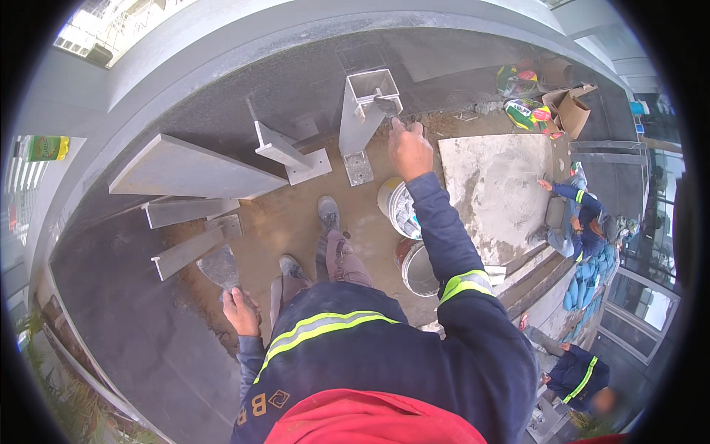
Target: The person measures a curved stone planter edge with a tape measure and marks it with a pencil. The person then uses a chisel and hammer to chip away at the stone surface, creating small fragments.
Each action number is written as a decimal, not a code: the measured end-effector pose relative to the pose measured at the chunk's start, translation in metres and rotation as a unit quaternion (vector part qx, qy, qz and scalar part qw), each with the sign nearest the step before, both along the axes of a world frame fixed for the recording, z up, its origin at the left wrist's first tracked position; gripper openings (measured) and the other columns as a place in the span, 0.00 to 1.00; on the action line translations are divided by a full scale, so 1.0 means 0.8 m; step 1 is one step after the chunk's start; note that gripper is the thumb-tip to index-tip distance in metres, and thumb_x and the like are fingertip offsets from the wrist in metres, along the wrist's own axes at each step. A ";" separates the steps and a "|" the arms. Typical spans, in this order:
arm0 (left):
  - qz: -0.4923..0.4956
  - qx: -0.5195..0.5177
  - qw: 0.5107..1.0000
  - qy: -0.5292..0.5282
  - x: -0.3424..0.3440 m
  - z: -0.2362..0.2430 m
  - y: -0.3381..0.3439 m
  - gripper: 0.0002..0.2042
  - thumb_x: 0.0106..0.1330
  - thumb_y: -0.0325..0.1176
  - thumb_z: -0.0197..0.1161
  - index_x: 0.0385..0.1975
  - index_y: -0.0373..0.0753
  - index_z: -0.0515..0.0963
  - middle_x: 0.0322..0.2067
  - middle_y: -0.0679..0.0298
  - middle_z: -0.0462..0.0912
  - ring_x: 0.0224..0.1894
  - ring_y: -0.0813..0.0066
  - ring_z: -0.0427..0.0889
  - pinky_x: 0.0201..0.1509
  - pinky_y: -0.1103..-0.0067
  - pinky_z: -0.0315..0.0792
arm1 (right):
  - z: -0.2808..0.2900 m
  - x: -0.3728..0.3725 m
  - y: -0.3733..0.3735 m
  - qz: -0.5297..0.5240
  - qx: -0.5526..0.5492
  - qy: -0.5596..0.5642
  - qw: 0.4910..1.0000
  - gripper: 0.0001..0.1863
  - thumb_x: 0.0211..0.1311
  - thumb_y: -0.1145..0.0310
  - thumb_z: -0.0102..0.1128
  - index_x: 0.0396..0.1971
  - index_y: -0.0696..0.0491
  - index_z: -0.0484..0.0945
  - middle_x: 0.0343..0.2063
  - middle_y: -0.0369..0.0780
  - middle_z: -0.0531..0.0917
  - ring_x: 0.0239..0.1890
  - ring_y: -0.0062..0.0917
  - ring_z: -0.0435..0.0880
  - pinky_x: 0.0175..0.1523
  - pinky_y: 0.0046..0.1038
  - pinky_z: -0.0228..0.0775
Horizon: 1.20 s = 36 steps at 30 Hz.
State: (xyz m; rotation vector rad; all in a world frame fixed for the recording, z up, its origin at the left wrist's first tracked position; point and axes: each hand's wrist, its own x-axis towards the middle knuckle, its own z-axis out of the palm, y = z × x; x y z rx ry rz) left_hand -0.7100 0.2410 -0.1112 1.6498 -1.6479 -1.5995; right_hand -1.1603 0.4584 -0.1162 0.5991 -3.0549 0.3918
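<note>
My right hand is stretched forward, closed round the handle of a small putty knife. Its blade is at the rim of a hollow square metal post standing on a base plate. Down at the left, my left hand grips a broad, grey-smeared trowel. The trowel's blade lies close to the lower of two short metal beams. Between them and the post stand an upright I-shaped post and a large grey panel.
Two buckets stand right of my feet: a white one with packets inside, and another. Beyond lies a cement-smeared board. A co-worker crouches past it; another person is lower right. Bags and a cardboard box lie far right.
</note>
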 end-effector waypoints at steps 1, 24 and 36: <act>-0.007 -0.011 1.000 -0.003 -0.012 -0.004 -0.003 0.13 0.79 0.41 0.50 0.36 0.37 0.69 0.25 0.64 0.75 0.16 0.79 0.74 0.15 0.80 0.67 | 0.008 -0.004 0.006 0.030 -0.023 0.038 0.999 0.18 0.66 0.64 0.56 0.54 0.49 0.81 0.36 0.50 0.80 0.33 0.49 0.86 0.41 0.47 0.79; -0.155 -0.055 0.965 0.203 -0.131 0.043 -0.102 0.22 0.79 0.46 0.53 0.58 0.32 0.71 0.33 0.65 0.79 0.28 0.81 0.78 0.26 0.81 0.72 | 0.118 -0.032 0.016 -0.042 -0.411 -0.341 0.845 0.23 0.72 0.64 0.60 0.61 0.61 0.77 0.33 0.39 0.86 0.27 0.15 0.81 0.26 0.16 0.65; -0.244 0.069 0.870 0.424 -0.233 0.178 -0.113 0.28 0.80 0.46 0.51 0.71 0.32 0.65 0.32 0.64 0.80 0.23 0.83 0.75 0.24 0.83 0.69 | 0.272 0.259 -0.175 0.156 -0.492 -0.177 0.838 0.26 0.73 0.73 0.51 0.69 0.60 0.68 0.33 0.39 0.77 0.33 0.23 0.76 0.40 0.26 0.70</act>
